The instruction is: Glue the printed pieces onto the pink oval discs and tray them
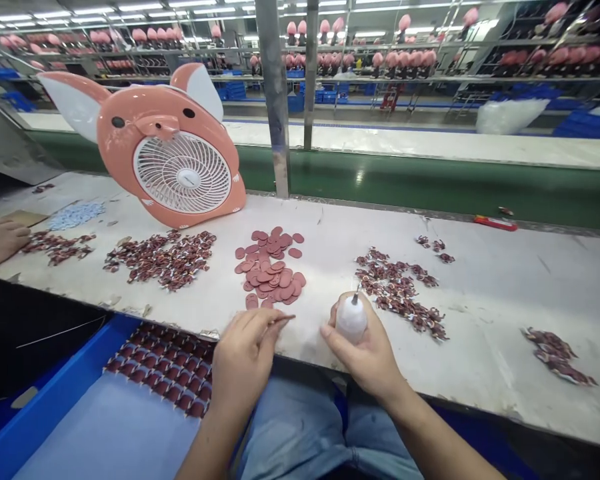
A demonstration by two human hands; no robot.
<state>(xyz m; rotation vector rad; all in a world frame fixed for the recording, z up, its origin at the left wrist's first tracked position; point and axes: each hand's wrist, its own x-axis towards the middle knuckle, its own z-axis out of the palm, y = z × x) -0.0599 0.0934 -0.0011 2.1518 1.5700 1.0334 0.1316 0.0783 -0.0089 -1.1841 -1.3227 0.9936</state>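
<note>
Your left hand pinches a thin red piece edge-on at the bench edge | your right hand is wrapped round the white glue bottle, nozzle up | risk: loose pinch drops piece; hard squeeze floods glue onto red ovals.

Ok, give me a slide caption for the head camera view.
Right hand grips a small white bottle; left hand pinches a thin piece beside dark-red oval pads.
</note>
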